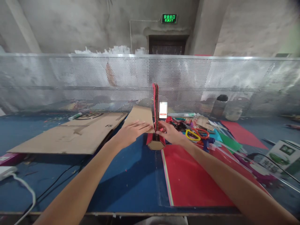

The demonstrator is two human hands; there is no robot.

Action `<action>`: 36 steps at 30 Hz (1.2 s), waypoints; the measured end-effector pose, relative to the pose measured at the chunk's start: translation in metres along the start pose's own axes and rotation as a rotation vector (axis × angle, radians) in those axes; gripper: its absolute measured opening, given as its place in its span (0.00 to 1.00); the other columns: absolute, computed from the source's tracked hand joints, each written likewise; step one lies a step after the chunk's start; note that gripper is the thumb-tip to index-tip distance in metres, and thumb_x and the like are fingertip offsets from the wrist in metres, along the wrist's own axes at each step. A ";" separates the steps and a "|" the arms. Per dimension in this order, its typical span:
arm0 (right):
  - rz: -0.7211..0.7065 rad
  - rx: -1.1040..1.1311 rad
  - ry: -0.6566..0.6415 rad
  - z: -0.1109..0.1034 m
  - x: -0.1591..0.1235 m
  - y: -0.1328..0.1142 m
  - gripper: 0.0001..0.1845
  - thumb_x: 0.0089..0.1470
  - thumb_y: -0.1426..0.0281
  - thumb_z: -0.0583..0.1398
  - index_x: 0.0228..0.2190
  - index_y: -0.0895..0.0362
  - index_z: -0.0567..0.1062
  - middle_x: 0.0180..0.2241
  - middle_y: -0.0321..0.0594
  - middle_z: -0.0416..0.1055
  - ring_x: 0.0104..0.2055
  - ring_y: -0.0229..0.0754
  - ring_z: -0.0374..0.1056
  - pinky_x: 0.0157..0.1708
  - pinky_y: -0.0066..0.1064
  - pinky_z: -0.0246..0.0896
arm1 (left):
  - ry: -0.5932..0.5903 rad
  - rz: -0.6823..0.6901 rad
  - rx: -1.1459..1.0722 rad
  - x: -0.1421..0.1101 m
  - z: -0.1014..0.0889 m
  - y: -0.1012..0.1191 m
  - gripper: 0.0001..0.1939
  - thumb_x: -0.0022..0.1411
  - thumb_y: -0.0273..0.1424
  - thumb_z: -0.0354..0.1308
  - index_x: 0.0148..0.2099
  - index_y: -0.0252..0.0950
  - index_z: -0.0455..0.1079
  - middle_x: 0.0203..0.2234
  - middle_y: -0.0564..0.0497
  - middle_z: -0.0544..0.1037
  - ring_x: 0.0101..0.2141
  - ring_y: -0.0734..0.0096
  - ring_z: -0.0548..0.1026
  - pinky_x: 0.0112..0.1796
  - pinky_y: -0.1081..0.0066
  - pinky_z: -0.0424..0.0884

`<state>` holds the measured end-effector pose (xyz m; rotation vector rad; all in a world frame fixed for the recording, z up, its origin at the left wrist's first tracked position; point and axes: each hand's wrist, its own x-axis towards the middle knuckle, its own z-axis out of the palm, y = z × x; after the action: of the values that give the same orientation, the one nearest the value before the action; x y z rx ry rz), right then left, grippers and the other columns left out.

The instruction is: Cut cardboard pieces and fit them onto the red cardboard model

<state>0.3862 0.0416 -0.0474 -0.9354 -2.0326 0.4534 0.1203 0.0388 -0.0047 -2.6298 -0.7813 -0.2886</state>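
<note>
A red-covered cardboard stand (156,103) rises upright in the middle of the table, its corrugated edge facing me. Its foot is a low cardboard base (156,145) with red sides. My right hand (172,134) closes its thumb and fingers on the lower part of the upright, from the right. My left hand (131,132) lies with fingers stretched out over a plain cardboard piece (140,114), fingertips close to the upright. Whether those fingertips touch the stand I cannot tell.
Red paper sheets (194,178) lie front right. Yellow-handled scissors (192,135), a blue glue gun (207,143) and other supplies crowd the right. A large cardboard sheet (67,132) is at left, near a white cable (28,187). A perforated metal screen (93,81) runs behind.
</note>
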 end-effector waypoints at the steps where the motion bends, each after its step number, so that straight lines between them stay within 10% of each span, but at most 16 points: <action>1: 0.001 -0.007 0.008 0.000 0.000 -0.001 0.21 0.59 0.67 0.62 0.54 0.53 0.72 0.49 0.43 0.77 0.45 0.46 0.76 0.48 0.40 0.70 | -0.021 0.012 -0.003 0.000 0.000 0.000 0.45 0.57 0.09 0.44 0.73 0.44 0.52 0.69 0.52 0.62 0.68 0.71 0.58 0.67 0.61 0.51; 36: -0.021 0.016 -0.011 -0.013 -0.002 0.015 0.21 0.55 0.70 0.64 0.51 0.54 0.75 0.49 0.46 0.75 0.49 0.46 0.73 0.47 0.38 0.73 | -0.136 0.052 -0.012 0.007 0.018 0.004 0.51 0.56 0.09 0.48 0.75 0.51 0.44 0.71 0.50 0.57 0.68 0.65 0.58 0.65 0.58 0.57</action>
<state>0.4044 0.0497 -0.0496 -0.9034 -2.0441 0.4641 0.1295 0.0464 -0.0201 -2.6991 -0.7541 -0.1006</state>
